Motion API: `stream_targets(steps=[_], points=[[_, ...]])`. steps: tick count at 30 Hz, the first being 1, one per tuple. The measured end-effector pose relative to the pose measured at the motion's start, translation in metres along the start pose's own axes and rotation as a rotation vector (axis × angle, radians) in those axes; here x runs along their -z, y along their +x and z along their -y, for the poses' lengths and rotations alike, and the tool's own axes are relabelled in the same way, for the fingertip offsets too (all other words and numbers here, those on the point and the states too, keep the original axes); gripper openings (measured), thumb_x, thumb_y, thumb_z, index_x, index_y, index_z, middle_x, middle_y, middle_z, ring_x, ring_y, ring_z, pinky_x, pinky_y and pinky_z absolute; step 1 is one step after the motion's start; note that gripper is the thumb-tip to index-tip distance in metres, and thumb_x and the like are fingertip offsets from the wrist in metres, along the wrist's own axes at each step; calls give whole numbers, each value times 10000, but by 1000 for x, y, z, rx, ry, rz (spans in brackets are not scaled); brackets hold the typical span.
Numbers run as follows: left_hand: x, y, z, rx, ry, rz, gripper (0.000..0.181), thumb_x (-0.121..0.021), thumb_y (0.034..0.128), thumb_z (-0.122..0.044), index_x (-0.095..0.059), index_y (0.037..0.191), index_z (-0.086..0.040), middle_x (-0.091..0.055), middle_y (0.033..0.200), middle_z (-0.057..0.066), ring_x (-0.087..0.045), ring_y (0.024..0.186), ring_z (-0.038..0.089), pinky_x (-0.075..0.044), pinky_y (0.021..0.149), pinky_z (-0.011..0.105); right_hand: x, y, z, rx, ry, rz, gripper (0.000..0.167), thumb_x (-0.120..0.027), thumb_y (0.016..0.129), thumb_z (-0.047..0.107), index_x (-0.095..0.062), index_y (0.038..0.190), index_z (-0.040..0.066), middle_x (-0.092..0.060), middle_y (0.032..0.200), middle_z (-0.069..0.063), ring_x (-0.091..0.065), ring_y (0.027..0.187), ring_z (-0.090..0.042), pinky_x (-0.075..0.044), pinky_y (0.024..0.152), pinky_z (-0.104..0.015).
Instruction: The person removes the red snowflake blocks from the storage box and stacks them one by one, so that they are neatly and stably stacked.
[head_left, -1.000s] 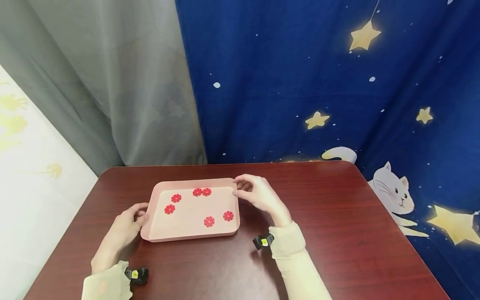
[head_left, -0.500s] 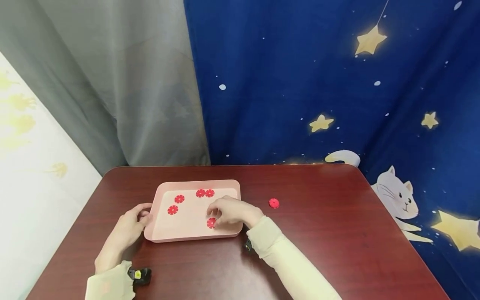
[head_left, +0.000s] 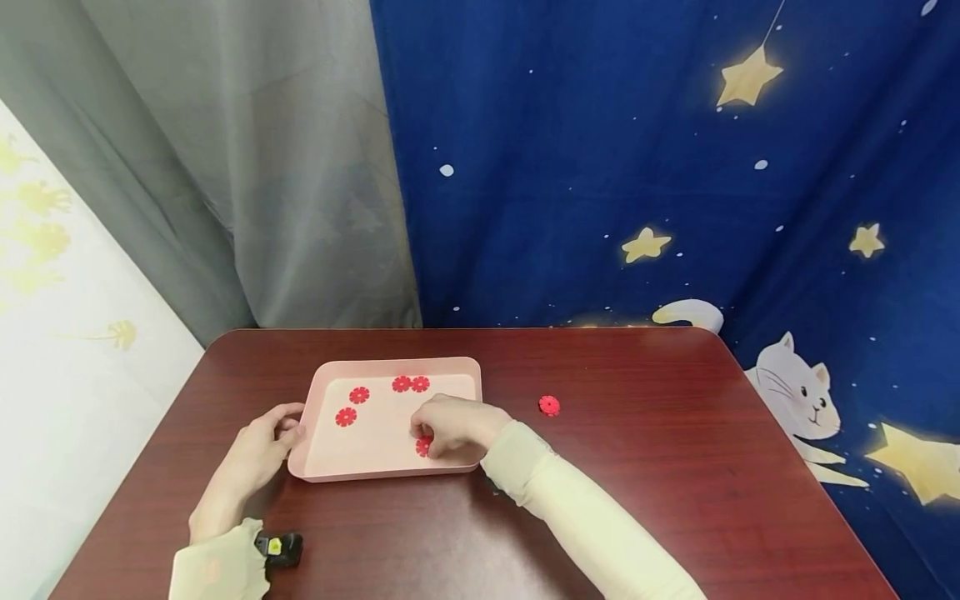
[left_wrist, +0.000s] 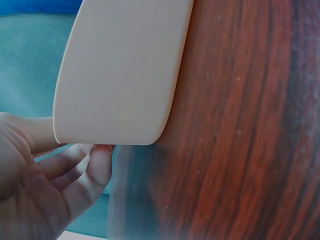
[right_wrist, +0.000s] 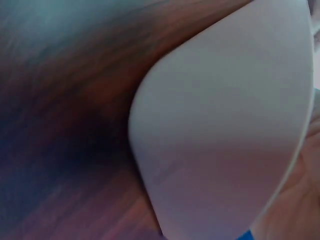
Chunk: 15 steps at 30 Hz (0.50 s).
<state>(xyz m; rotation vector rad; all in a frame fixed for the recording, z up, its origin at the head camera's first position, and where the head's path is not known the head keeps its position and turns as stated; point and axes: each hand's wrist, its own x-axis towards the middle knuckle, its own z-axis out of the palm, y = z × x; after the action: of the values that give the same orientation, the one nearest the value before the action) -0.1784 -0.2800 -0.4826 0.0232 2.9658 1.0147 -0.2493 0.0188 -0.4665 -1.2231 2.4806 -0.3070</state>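
My loosely bent left hand (head_left: 257, 454) is touching the tray (head_left: 367, 450); right hand (head_left: 459, 422) is half-covering a red disc (head_left: 423, 447); grip unclear.

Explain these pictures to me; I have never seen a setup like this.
There is no robot here, just a person's two bare hands. The wide picture comes from a camera on the head, looking forward and down. The two others come from a camera on each wrist, such as the small black camera on the left; both mostly show a tray's outer wall close up.

On the brown table stands a pink tray. Five red discs show inside it; another disc lies on the table to its right. The left hand touches the tray's left end. The right hand reaches in, fingers at a disc near the front; whether either hand truly grips, I cannot tell.
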Motion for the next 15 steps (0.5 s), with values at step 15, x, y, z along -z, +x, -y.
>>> stream_targets(steps=[15], points=[[1,-1,-3,8,4,0,377,-557,971,-110,-520,1329,1,-622,1011,133,-566,898,283,-439,752,410,-5,-1,0,15,-127,6,179,-797,745,147,-641,789,224,-556,717,123,-511,677,-62,-411,614,-195]])
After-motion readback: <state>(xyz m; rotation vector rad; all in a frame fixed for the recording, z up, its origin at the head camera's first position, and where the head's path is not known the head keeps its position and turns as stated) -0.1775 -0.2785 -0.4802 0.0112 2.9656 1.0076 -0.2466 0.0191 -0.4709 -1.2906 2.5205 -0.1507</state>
